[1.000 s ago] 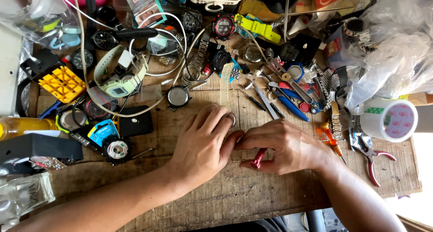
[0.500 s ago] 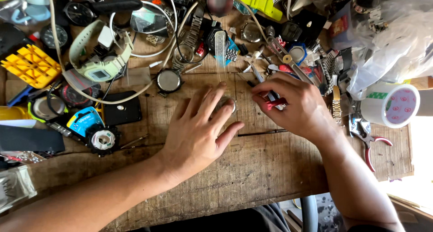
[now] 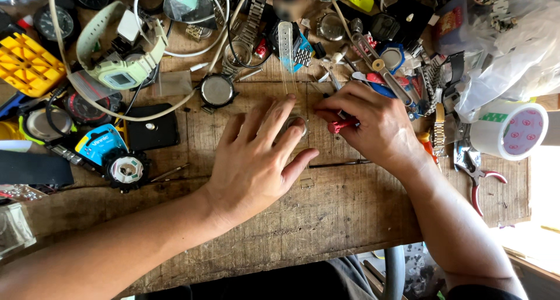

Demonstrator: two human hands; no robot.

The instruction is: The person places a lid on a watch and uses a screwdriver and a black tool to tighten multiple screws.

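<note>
Keep your left hand (image 3: 256, 160) flat and firm, fingers spread over the small round metal watch case (image 3: 296, 125) so it cannot skate on the wooden bench (image 3: 350, 218). It lies under your fingertips, only its rim showing between them. Your right hand (image 3: 373, 128) pinches a red-handled tool (image 3: 341, 125); bring its tip in low and steady. The tool sits just beside the case, at its right edge.

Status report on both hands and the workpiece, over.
Left hand flat, pinning small round watch case. Right hand gripping red-handled tool beside it. Pliers lying clear.
</note>
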